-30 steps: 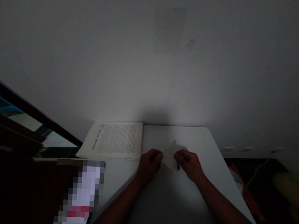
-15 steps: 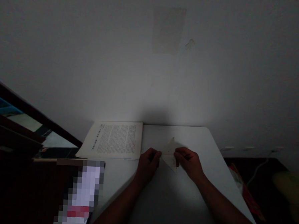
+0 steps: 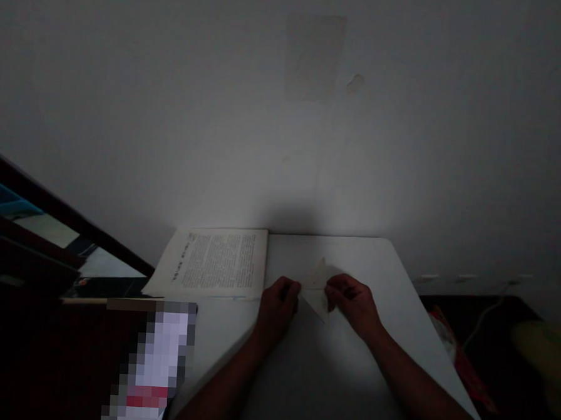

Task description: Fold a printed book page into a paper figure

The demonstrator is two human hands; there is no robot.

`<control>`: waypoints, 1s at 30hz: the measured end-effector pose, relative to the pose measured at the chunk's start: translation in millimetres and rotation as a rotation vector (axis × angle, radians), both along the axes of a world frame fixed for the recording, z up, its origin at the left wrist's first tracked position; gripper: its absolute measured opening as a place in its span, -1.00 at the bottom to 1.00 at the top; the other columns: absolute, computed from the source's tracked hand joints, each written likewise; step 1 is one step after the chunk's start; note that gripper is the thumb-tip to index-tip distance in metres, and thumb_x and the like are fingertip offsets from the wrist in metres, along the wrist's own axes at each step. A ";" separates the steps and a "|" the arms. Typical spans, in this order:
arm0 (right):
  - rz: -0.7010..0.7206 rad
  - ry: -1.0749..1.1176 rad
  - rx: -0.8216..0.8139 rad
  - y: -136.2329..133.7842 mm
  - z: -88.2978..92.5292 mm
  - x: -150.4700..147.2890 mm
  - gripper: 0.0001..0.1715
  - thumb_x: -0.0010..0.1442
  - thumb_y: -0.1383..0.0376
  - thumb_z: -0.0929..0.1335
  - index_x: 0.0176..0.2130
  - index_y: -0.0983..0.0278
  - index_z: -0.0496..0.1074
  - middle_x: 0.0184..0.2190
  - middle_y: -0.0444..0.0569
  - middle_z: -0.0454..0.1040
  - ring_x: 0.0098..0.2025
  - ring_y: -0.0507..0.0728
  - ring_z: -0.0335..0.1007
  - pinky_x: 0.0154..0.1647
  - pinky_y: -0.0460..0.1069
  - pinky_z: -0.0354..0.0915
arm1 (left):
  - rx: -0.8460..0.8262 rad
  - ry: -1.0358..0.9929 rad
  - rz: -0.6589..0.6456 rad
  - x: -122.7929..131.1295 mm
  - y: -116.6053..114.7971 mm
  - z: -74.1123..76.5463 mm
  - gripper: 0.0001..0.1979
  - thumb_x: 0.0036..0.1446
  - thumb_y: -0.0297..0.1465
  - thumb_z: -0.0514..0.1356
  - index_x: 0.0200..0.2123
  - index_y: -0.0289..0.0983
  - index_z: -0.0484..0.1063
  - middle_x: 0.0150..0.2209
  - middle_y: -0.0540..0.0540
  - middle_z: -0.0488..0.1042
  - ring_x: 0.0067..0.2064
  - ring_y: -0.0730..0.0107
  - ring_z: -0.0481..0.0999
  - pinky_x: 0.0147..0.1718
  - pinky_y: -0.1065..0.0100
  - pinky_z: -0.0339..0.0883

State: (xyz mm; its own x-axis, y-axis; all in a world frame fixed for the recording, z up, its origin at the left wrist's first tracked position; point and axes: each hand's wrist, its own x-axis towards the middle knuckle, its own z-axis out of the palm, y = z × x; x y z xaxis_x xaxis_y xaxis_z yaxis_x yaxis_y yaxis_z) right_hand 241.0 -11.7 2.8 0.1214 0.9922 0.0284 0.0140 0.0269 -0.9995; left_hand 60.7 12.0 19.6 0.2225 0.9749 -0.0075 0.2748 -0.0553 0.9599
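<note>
A small piece of folded paper (image 3: 315,299) with pointed corners is held just above the white table (image 3: 347,376). My left hand (image 3: 279,304) pinches its left side between thumb and fingers. On the opposite side my right hand (image 3: 351,298) has its thumb and fingertips closed on the paper's edge. One pointed corner sticks up away from me and another points down toward me. The right fingers cover part of the paper, and its finer creases are too dim to make out.
Left of my hands lies a printed page or booklet (image 3: 221,263) against the wall (image 3: 171,135). A blurred-out bright screen (image 3: 160,354) sits at the table's left edge. Beyond the right edge are a pale cable (image 3: 481,321) and a red bag-like item (image 3: 469,370).
Both hands keep their grip on the paper. The right fingers have shifted slightly left and the paper's points have tilted a little; otherwise little differs.
</note>
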 end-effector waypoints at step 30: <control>-0.138 -0.497 0.131 13.7 3.2 3.9 -0.63 -0.02 0.21 0.42 -0.18 0.21 0.35 -0.24 -0.01 0.37 -0.29 0.10 0.36 -0.25 0.01 0.33 | 0.220 0.512 -0.148 4.6 22.0 -2.8 -0.71 0.24 -0.29 -0.06 -0.30 -0.28 0.40 -0.40 -0.10 0.53 -0.38 0.36 0.50 -0.39 0.40 0.25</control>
State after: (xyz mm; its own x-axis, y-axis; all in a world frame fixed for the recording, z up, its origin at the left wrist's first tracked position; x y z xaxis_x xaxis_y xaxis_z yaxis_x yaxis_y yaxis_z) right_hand 244.8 2.0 6.0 0.1907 0.9524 0.2380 0.4973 0.1153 -0.8599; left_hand 65.3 34.0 16.8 0.3778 0.9246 0.0492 0.6756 -0.3116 0.6682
